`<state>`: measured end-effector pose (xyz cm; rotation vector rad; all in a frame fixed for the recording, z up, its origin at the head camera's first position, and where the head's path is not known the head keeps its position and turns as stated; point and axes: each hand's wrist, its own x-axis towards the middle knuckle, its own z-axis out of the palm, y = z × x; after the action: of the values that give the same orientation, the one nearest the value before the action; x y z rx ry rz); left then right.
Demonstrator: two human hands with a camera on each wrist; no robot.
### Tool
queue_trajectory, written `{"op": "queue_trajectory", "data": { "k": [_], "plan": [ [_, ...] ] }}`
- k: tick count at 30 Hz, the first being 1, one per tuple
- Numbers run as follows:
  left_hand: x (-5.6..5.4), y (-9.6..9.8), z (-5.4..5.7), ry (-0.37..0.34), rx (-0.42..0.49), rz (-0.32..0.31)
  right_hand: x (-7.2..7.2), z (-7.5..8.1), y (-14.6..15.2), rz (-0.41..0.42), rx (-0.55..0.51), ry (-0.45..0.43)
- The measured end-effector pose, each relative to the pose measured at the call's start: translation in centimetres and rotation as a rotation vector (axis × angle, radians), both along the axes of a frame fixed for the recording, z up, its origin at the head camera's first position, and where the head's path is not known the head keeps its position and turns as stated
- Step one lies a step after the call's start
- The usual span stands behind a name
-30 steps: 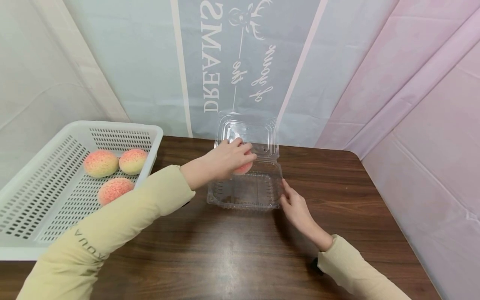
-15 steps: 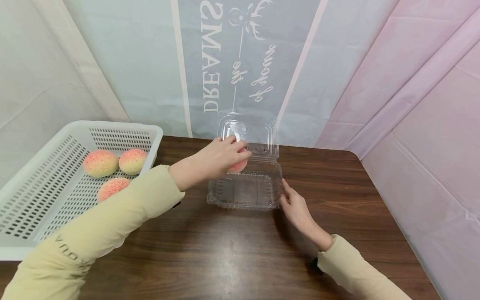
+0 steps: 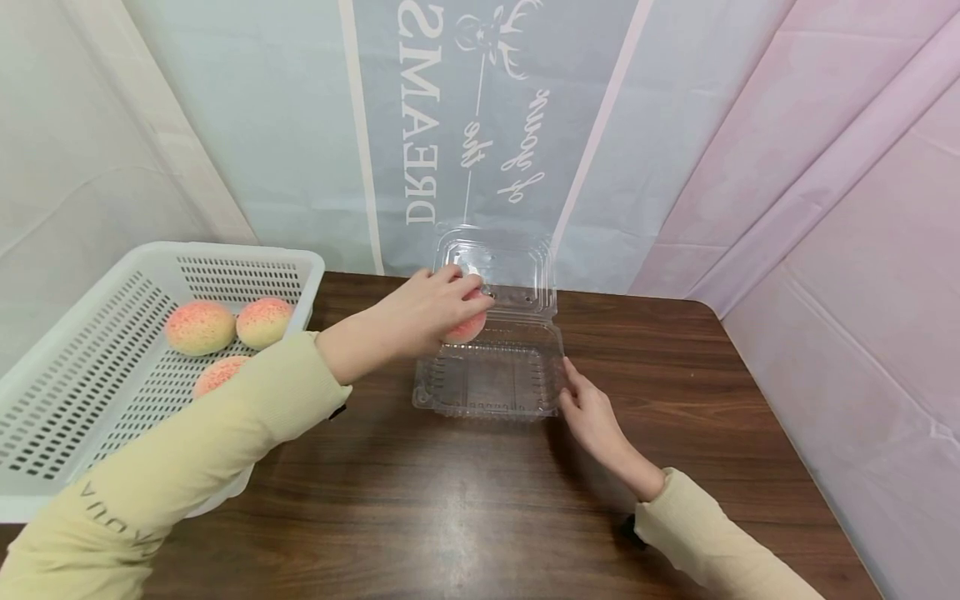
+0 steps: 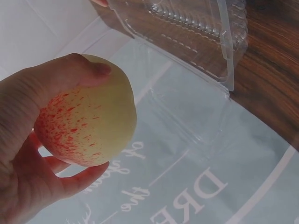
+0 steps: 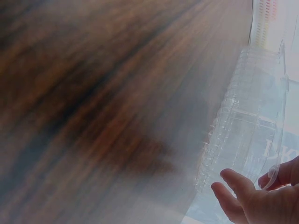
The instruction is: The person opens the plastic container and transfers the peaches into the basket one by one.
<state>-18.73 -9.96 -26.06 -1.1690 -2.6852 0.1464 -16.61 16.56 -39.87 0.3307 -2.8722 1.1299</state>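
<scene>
My left hand (image 3: 416,312) holds a peach (image 3: 467,327) over the back left of a clear plastic clamshell container (image 3: 491,383). In the left wrist view, the thumb crosses the pale side of the peach (image 4: 93,121) and fingertips support it from the other side. The container's lid (image 3: 517,258) stands raised at the back. My right hand (image 3: 595,421) is at the container's right side. The right wrist view shows the rim of the container (image 5: 252,107) between the thumb and fingers of the right hand (image 5: 266,200).
On the left stands a white perforated basket (image 3: 135,258) holding three more peaches (image 3: 201,327). The dark wooden table (image 3: 450,517) ends at a printed cloth (image 3: 585,192) behind the container. Pink cloth (image 3: 847,250) hangs along the right.
My left hand has moved left with the peach, from above the container's middle toward its left back corner. The right hand and container have stayed in place.
</scene>
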Motion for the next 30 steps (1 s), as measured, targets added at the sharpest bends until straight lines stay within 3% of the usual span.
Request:
{"op": "queue_trajectory", "data": {
  "k": [23,30],
  "plan": [
    [1.1,-1.9,0.4,0.038,0.051,-0.007,0.1,0.0,0.0,-0.006,0.004,0.007],
    [1.7,-3.0,1.0,0.006,0.106,0.008,0.1,0.0,0.0,-0.009,0.007,0.009]
  ]
}}
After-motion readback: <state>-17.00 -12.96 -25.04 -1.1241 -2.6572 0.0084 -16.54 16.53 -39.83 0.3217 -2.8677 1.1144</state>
